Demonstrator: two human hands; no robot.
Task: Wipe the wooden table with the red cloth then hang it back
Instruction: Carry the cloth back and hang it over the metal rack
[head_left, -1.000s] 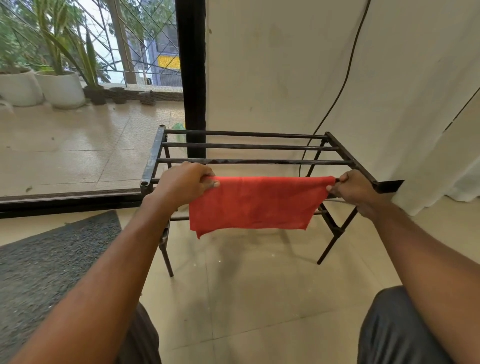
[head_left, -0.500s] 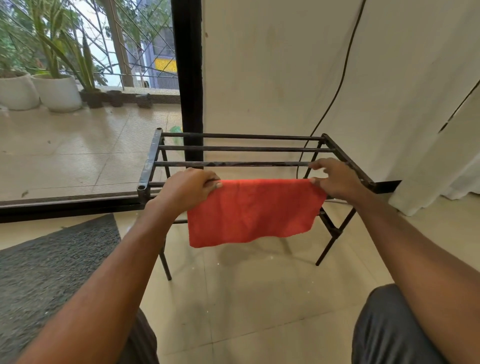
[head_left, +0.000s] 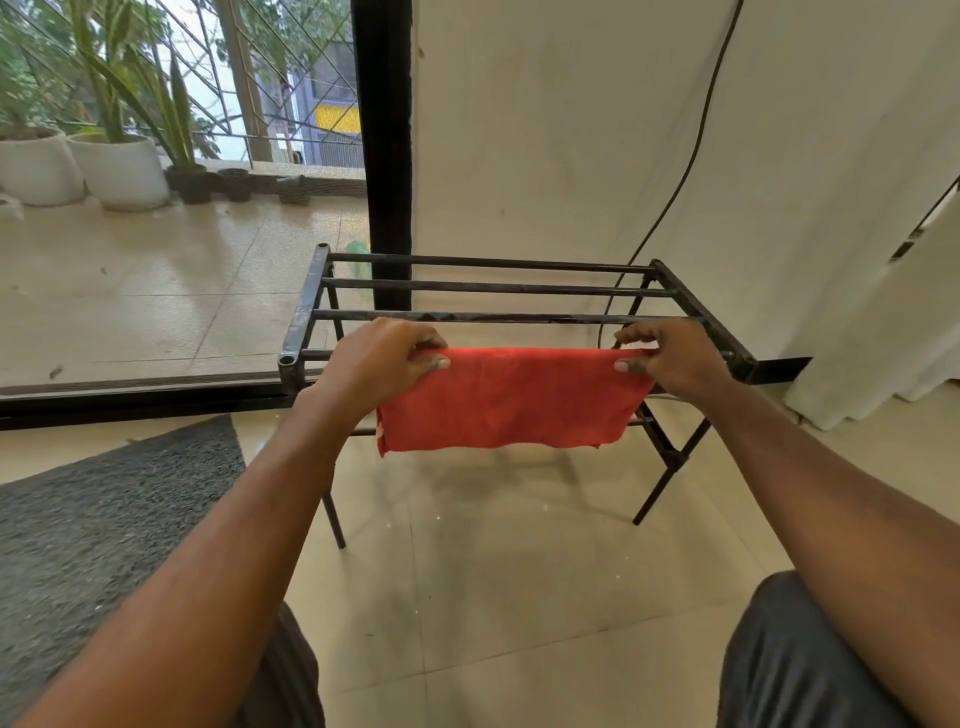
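Red cloth (head_left: 511, 397) hangs over the front bar (head_left: 311, 355) of a black metal rack (head_left: 488, 285). It hangs down on the near side, flat and wide. How much hangs on the far side I cannot tell.

The left grip (head_left: 379, 358) pinches the top left end of the cloth, thumb and fingers curled on it. The right grip (head_left: 670, 358) pinches the top right end the same way. Both are up at the bar, one at each end, with the cloth pulled straight between them.

The rack stands on a pale tile floor (head_left: 493, 571). A grey mat (head_left: 104, 519) lies to the left. No wooden desk shows here, so I cannot see if it is wiped. I think this is the last step: hanging the cloth back.

To do it well, pull the two ends apart a little so the cloth has no bumps. Try to have about the same amount of cloth on each side of the bar, or the heavy side may drag it to the floor. Keep the bottom edge level; the left corner looks a bit lower now. Then open both grips slowly and lift them straight up, so no finger tugs the cloth off.
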